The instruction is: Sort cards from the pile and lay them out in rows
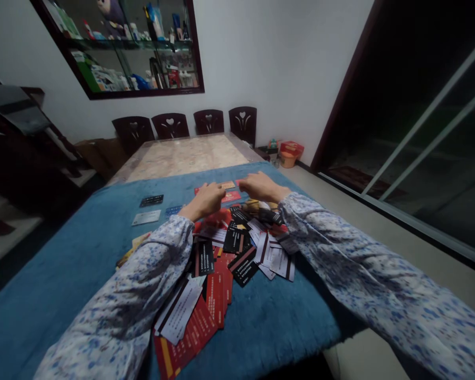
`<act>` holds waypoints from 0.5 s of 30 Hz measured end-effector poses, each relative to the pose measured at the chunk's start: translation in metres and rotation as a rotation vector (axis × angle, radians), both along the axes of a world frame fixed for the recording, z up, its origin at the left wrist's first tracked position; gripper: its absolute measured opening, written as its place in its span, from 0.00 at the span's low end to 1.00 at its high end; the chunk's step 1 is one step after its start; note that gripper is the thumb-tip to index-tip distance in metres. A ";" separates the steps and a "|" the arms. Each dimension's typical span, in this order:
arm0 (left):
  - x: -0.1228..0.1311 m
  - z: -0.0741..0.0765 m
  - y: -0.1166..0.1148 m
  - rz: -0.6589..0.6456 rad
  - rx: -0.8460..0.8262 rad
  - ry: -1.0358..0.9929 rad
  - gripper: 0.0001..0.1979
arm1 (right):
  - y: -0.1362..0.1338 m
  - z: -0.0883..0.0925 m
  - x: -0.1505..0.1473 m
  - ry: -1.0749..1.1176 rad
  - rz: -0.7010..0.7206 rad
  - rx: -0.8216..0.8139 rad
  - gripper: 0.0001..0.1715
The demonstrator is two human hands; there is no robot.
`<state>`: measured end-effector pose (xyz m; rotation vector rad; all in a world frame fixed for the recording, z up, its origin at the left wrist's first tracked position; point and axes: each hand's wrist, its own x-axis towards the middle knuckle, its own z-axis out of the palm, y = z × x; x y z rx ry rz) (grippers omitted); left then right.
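Observation:
My left hand (206,200) hovers over the far part of the card pile, fingers curled together near a red card (231,197); whatever they may hold is hidden. To its right, my right hand (261,186) is closed, with the edge of a small red card (238,182) showing at its fingertips. An orange card (227,185) lies between the hands. Below them spreads a loose heap of overlapping cards: black cards (243,265), white cards with dark stripes (181,311) and red cards with yellow bands (190,338).
On the blue cloth (63,269), left of the hands, lie a black card (151,200), a white card (146,217) and a blue card (174,211). Yellowish cards (136,245) sit by my left forearm. Chairs (170,125) stand beyond the bare tabletop (186,155).

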<state>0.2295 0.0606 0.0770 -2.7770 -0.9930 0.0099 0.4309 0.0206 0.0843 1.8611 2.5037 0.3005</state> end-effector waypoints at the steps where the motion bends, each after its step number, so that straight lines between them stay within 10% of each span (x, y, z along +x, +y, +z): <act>1: 0.005 -0.001 -0.004 -0.017 0.001 -0.008 0.18 | -0.006 0.000 0.005 0.002 -0.006 0.005 0.17; 15: 0.060 -0.020 -0.036 -0.209 0.026 -0.108 0.12 | -0.055 -0.037 0.083 0.095 -0.103 0.125 0.15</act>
